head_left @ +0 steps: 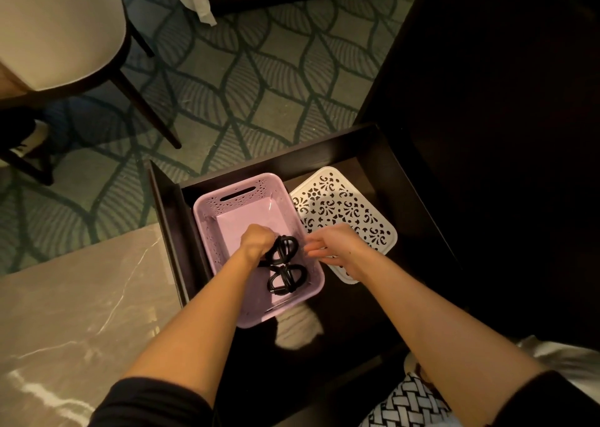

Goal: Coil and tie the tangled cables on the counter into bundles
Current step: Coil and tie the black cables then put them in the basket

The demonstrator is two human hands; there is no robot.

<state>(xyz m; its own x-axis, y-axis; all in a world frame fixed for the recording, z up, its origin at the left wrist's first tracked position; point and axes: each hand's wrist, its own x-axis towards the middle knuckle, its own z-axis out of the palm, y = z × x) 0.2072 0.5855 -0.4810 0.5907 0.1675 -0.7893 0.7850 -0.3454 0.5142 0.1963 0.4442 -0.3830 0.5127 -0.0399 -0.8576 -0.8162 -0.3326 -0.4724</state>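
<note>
A lilac plastic basket (207, 228) sits in an open dark drawer. Inside it, my left hand (256, 241) is closed around a black coiled cable bundle (285, 248). A second black tied bundle (287, 279) lies on the basket floor just below it, touching or nearly touching the first. My right hand (337, 251) hovers at the basket's right rim with fingers spread, holding nothing. Part of the held bundle is hidden under my left fingers.
A white patterned lid (344, 205) lies in the drawer (324, 153) beside the basket. A marble counter (81, 313) runs along the left. Dark furniture (487, 101) rises on the right. A chair (58, 37) stands on the patterned carpet (259, 79) beyond.
</note>
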